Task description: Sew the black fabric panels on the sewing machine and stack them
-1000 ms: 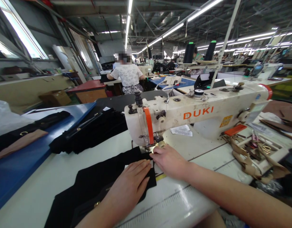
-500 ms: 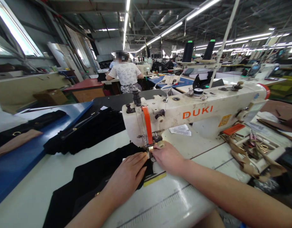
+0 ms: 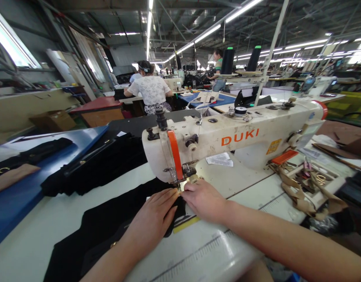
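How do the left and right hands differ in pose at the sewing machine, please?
The left hand lies palm down on the black fabric, fingers nearly straight; the right hand has its fingers bent. The left hand's thumb shows apart from its fingers, while the right hand's thumb is hard to make out. Both are bare, with fingertips close together at the sewing machine.

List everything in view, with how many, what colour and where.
sewing machine: one, white and orange, centre
cloth: black, beneath left hand
sewing table: one, pale, under machine
fabric pile: one, black, left of machine
blue surface: one, blue, far left
thread cones: two, dark, behind machine
paper slips: white, count unclear, beside machine base
tray: one, off-white, right
ceiling lights: several, white, overhead
people: at least two, background
left hand: one, on cloth
right hand: one, near needle
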The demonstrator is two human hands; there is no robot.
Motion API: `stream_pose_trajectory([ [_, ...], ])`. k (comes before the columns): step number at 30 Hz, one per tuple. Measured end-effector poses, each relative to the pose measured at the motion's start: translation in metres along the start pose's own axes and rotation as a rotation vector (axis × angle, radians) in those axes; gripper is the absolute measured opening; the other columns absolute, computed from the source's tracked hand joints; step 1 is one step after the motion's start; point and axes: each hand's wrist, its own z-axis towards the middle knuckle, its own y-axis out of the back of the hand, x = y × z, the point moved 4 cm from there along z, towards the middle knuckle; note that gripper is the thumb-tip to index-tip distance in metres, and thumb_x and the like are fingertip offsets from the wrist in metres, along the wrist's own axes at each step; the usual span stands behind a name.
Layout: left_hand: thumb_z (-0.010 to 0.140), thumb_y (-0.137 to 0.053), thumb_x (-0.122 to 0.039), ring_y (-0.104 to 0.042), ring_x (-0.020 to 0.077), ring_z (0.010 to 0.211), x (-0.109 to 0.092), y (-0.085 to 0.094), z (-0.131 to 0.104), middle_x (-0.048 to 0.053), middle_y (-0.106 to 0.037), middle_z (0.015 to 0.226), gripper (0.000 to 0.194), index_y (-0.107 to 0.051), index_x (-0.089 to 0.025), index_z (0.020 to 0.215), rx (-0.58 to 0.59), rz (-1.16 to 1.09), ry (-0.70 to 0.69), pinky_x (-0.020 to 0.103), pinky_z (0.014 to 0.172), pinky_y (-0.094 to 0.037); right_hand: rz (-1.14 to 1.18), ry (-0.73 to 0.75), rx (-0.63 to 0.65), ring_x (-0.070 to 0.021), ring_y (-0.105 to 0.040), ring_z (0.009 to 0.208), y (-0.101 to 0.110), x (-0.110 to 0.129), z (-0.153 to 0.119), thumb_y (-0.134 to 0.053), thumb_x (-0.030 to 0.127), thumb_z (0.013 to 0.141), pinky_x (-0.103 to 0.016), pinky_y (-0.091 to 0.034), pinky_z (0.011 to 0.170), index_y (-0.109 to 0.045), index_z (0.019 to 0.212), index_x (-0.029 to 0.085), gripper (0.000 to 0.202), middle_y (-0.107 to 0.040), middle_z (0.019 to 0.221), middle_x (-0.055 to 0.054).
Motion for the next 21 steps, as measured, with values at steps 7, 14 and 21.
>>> stream_pose_trajectory([
  [7, 0.096, -0.041, -0.032, -0.065, 0.0245, 0.109, -0.0016, 0.0021, -0.0022, 0.01, -0.069, 0.119, 0.037, -0.065, -0.014, 0.119, -0.036, 0.043, -0.008, 0.043, 0.096, -0.053, 0.012, 0.023, -0.038, -0.0195, -0.05, 0.08, 0.0011, 0.0033, -0.0041, -0.055, 0.014, 0.091, -0.032, -0.041, 0.076, -0.066, 0.085, 0.013, 0.013, -0.061, 0.083, -0.006],
  [14, 0.096, -0.043, -0.032, -0.065, 0.0249, 0.11, -0.0003, 0.001, -0.0032, 0.01, -0.069, 0.118, 0.036, -0.066, -0.015, 0.118, -0.048, 0.01, -0.027, 0.043, 0.096, -0.054, 0.016, 0.03, -0.064, -0.0196, -0.05, 0.079, -0.0004, 0.004, -0.0057, -0.055, 0.014, 0.091, -0.031, -0.041, 0.077, -0.066, 0.084, 0.014, 0.013, -0.061, 0.082, -0.006],
  [21, 0.096, -0.043, -0.032, -0.064, 0.0244, 0.11, 0.0051, 0.0004, 0.0001, 0.009, -0.069, 0.119, 0.036, -0.066, -0.016, 0.118, -0.045, 0.008, -0.035, 0.042, 0.097, -0.053, 0.032, -0.001, -0.017, -0.02, -0.05, 0.081, -0.0008, 0.0014, -0.004, -0.052, 0.013, 0.091, -0.032, -0.04, 0.077, -0.065, 0.086, 0.014, 0.014, -0.06, 0.084, -0.007],
])
